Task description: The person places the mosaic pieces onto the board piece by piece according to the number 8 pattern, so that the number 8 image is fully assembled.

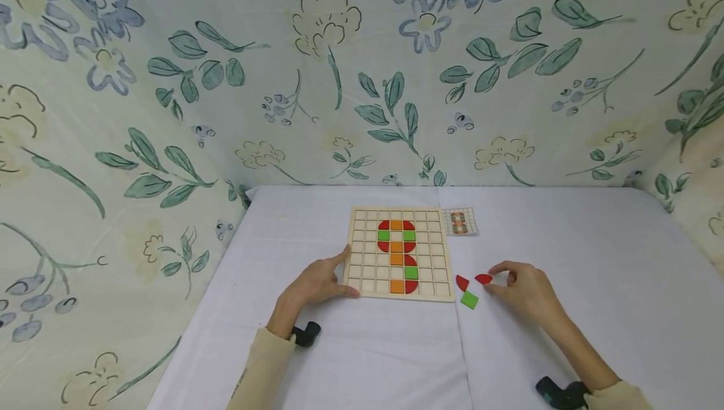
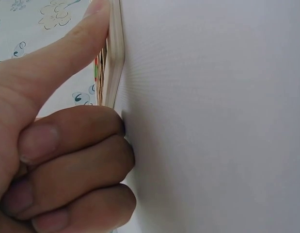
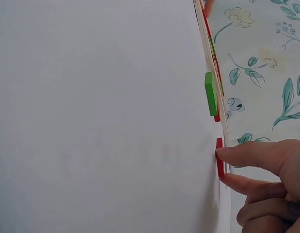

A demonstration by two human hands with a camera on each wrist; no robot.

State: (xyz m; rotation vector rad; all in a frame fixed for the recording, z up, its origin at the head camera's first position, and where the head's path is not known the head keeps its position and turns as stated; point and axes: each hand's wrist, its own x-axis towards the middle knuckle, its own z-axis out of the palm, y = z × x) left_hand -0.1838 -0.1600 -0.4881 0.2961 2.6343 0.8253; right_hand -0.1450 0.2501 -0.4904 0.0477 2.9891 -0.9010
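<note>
A wooden grid board [image 1: 434,271] lies on the white table with red, orange and green tiles set in its middle cells. My left hand [image 1: 318,281] holds the board at its lower left corner, index finger on the left edge and thumb on the near edge. The other fingers of that hand [image 2: 67,160] are curled under. To the right of the board, my right hand [image 1: 526,290] pinches a red quarter-circle tile [image 1: 482,278] between thumb and index finger, low at the tabletop. A second red tile [image 1: 462,282] and a green square tile [image 1: 469,300] lie beside it.
A small card with a printed grid pattern [image 1: 460,221] lies against the board's upper right side. White cloth [image 1: 390,353] covers the table. Behind the table hangs a floral curtain [image 1: 339,83].
</note>
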